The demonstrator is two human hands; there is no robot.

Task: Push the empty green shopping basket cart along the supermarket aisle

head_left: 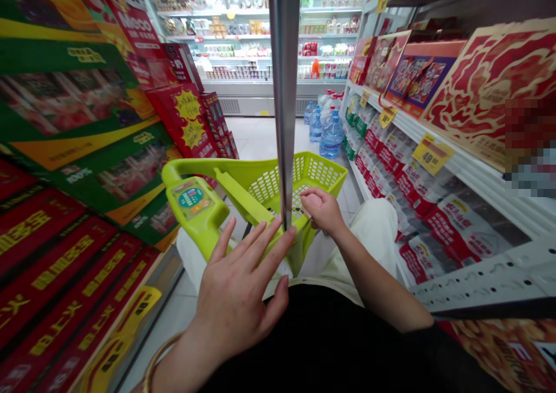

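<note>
A lime-green shopping basket (321, 175) with a thick green handle sits low in front of me in a shop aisle. My left hand (238, 291) is open, fingers stretched out toward the basket's near edge, holding nothing. My right hand (319, 209) is closed in a fist at the basket's near rim; what it grips, if anything, is hidden. A grey metal pole (284, 91) runs down from the top of the view between my hands.
Stacked red and green gift boxes (78, 167) wall the left side. Shelves (473, 175) on the right carry red boxes, packaged goods and yellow price tags. Large water bottles (330, 135) stand on the floor ahead. Refrigerated shelves close the aisle's far end.
</note>
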